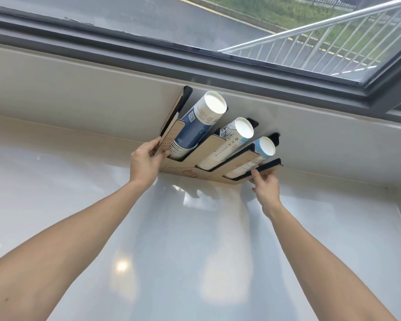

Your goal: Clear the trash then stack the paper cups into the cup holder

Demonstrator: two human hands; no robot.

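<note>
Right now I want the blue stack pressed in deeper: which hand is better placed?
Probably left. The left hand grips the holder right beside the blue stack; the right hand holds the far end, two stacks away.

holder print [189, 174] unreadable, left hand [144, 163] fingertips hidden behind panel
</note>
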